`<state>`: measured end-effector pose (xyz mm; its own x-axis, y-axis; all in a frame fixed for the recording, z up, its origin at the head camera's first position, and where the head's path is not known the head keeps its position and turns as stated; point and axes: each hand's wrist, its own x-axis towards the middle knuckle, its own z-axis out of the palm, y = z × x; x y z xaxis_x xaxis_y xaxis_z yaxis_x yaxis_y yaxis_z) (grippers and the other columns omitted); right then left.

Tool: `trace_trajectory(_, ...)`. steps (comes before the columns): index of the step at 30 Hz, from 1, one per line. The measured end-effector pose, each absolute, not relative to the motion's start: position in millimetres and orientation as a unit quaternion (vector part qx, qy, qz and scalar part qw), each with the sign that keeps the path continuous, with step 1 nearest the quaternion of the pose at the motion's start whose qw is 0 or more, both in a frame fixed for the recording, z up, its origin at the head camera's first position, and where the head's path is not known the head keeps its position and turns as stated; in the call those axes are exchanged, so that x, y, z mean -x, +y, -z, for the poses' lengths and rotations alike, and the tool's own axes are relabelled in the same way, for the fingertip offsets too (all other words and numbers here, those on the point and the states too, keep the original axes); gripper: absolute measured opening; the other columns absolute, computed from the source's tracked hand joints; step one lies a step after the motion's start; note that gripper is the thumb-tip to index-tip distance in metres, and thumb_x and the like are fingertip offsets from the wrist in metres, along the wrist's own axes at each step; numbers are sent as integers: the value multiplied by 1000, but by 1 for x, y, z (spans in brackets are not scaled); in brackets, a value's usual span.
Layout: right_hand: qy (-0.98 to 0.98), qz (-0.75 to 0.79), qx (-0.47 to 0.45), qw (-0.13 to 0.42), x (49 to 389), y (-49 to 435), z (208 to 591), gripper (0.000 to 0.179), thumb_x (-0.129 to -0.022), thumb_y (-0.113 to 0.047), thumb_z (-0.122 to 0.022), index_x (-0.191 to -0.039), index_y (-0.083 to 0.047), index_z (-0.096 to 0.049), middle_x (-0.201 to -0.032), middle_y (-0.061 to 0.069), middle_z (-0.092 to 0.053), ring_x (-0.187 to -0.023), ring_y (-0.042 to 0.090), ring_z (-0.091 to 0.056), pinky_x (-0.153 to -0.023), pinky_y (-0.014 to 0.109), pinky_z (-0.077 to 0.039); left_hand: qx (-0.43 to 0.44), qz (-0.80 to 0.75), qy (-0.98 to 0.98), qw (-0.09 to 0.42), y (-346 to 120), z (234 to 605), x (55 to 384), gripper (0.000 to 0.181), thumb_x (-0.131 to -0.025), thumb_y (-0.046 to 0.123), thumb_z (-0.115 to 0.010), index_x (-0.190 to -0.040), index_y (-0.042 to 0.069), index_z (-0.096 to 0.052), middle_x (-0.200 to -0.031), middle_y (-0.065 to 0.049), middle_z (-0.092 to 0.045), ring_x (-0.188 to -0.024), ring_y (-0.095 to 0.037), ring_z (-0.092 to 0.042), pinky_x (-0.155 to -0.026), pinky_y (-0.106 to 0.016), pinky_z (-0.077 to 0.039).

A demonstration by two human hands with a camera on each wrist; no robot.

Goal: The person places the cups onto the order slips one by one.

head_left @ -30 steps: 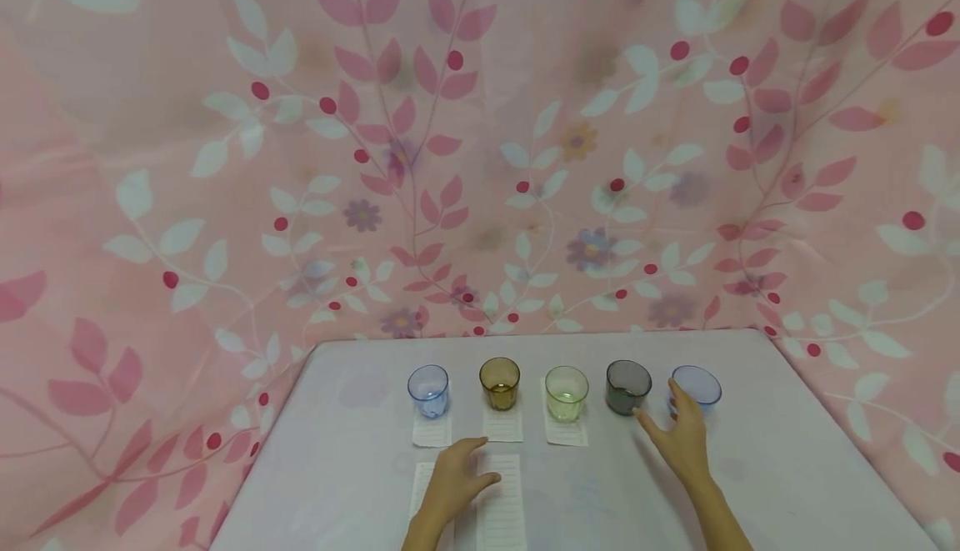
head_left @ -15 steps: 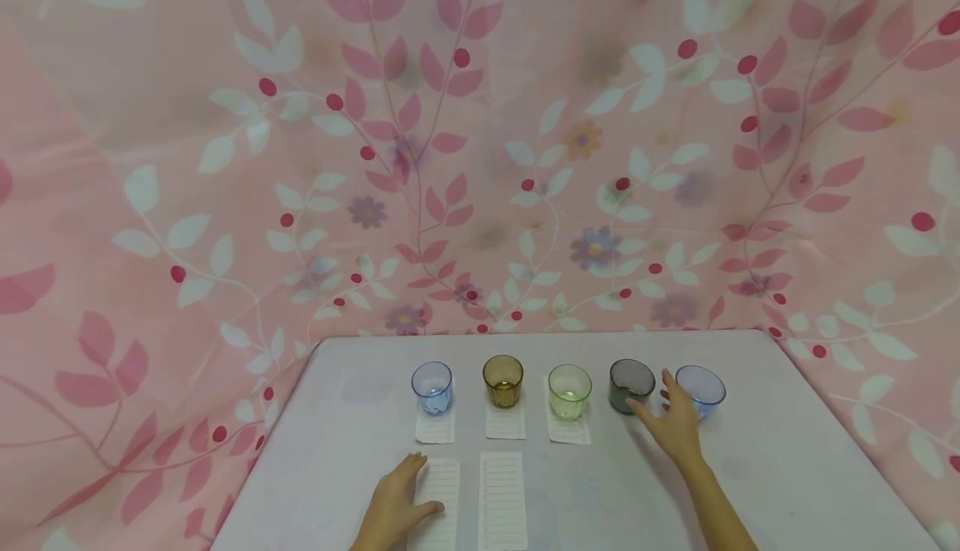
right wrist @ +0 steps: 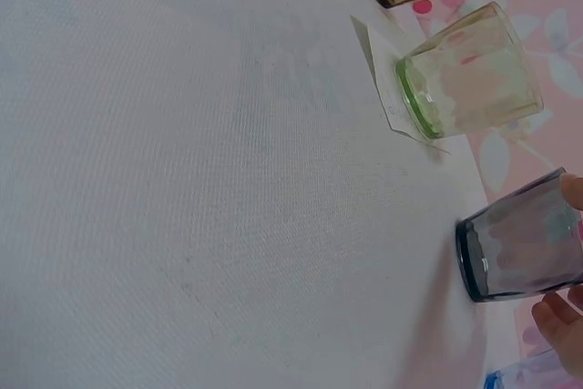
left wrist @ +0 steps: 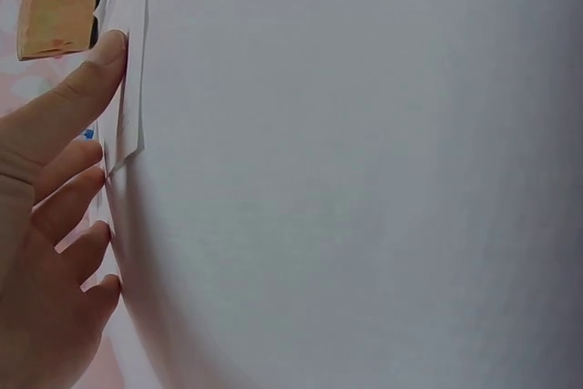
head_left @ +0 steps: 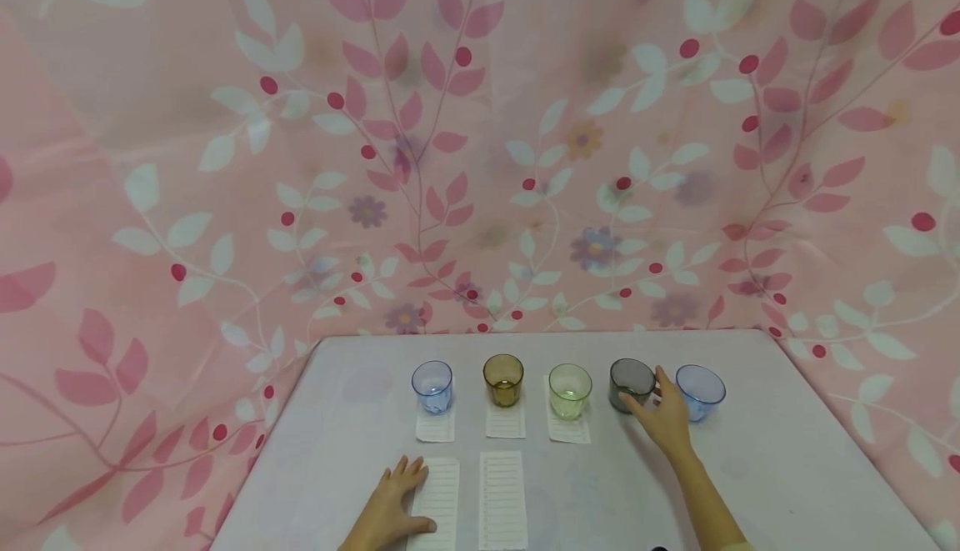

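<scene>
On my head feed, five white paper slips carry ruled lines or rows of print, too small for me to read: the left near slip (head_left: 442, 484), the right near slip (head_left: 503, 501), and three under the left blue glass (head_left: 432, 384), the amber glass (head_left: 502, 378) and the green glass (head_left: 570, 393). I can make out no brand on any glass.

Compared with a second ago, the right hand (head_left: 666, 426) has shifted left, away from the right blue glass (head_left: 701, 388) and onto the dark grey glass (head_left: 632, 374). The left hand (head_left: 388, 508) has drifted left too, from between the near slips to the left one. The glasses keep their order in the row.

The dark grey glass stands upright on the white tabletop (head_left: 585, 493), between the green glass and the right blue one. I see the right thumb on one side of it and fingers on the other, partly spread; whether they grip it firmly I cannot tell. The left hand holds nothing, its fingers loosely spread, thumb over the slip's edge.
</scene>
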<state>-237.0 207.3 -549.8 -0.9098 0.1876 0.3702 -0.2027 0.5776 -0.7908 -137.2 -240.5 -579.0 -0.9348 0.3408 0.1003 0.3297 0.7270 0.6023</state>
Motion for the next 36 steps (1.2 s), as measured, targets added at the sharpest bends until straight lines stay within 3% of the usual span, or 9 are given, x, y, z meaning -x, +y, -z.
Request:
trace_trajectory(14, -871, -450, -8, 196, 240, 208, 549, 80, -78, -14, -74, -135, 21, -29, -130, 42, -40, -107, 55, -50, -85, 58, -48, -181, -341, 921, 55, -241, 575, 140, 82, -62, 28, -83, -124, -14, -51, -135, -34, -41, -127, -61, -21, -98, -75, -9)
trace_trajectory(21, -872, -453, -1, 187, 240, 208, 549, 80, -79, -15, -73, -135, 21, -29, -131, 42, -39, -108, 55, -50, -86, 58, -48, -197, -339, 918, 62, -250, 574, 142, 88, -58, 21, -86, -126, -19, -46, -135, -41, -35, -127, -59, -21, -100, -69, -13)
trace_trajectory(30, -868, -464, 6, 177, 238, 207, 549, 79, -80, -16, -72, -136, 21, -28, -130, 42, -40, -110, 56, -48, -88, 57, -47, -198, -349, 912, 89, -254, 565, 143, 86, -57, 15, -85, -125, -19, -47, -136, -39, -35, -127, -58, -21, -100, -68, -13)
trace_trajectory(36, -868, -470, 17, 160, 238, 206, 549, 80, -82, -17, -71, -137, 19, -27, -132, 41, -38, -112, 55, -47, -91, 57, -46, -199, -343, 915, 80, -254, 567, 141, 85, -57, 18, -85, -125, -18, -48, -136, -36, -38, -127, -57, -23, -100, -67, -14)
